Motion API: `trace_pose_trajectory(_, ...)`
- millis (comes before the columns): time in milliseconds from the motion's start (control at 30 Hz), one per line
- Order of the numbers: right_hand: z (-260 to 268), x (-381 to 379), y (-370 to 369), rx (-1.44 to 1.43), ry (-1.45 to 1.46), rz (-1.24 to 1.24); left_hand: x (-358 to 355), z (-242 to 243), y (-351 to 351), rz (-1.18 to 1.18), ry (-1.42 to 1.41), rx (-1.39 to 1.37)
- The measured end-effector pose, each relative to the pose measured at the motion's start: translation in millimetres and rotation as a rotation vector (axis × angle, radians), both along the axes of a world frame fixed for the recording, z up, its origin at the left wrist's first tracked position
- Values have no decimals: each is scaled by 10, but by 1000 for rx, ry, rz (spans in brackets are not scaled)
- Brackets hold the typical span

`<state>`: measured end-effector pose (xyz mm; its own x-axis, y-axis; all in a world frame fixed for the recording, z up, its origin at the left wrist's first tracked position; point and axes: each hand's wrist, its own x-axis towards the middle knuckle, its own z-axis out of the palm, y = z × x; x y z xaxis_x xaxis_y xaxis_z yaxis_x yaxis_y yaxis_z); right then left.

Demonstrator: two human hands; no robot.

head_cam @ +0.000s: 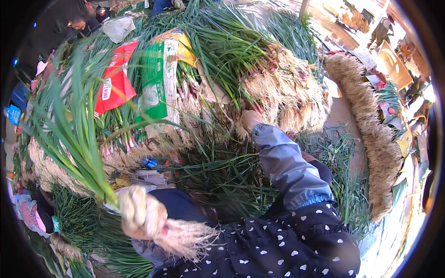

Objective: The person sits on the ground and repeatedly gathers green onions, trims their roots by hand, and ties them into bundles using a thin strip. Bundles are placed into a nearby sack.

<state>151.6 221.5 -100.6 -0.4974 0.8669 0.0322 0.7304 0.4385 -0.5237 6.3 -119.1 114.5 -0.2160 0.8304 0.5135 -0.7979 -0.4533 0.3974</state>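
Note:
My left hand [144, 212], blurred, is closed around a bunch of spring onions or green garlic [85, 153]. Long green leaves fan out to the upper left of it, and pale stringy roots [187, 238] stick out to the right, over my lap. My right hand [251, 120] reaches into the front of a large heap of the same plants [278, 92], against their roots and reddish stalk bases. Its fingers are largely hidden, so whether it grips any stalk is unclear. A shiny grey sleeve cover [290, 163] covers the right forearm.
A red plastic sack piece [118, 78] and a green one [153, 81] lie across the heap. Loose leaves [226, 187] litter the ground before me. A row of roots-out bundles [368, 135] curves along the right. Another person [81, 26] is at the upper left.

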Motion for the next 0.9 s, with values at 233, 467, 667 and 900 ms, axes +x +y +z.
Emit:
trace_pose_trajectory(233, 474, 441, -1263, -268, 195, 127, 594, -976, 889, 279, 376, -1028)
trace_pose_trajectory(467, 428, 825, -2100, 159, 201, 388, 992, -1802, 787, 224, 184, -1097)
trace_pose_trajectory(667, 453, 576, -1740, -1175, 609, 367, 970, -1787, 623, 178, 217, -1020)
trace_pose_trajectory(900, 200, -12, -1645, -1079, 1004, -64, 943, -1879, 549, 202, 115, -904)
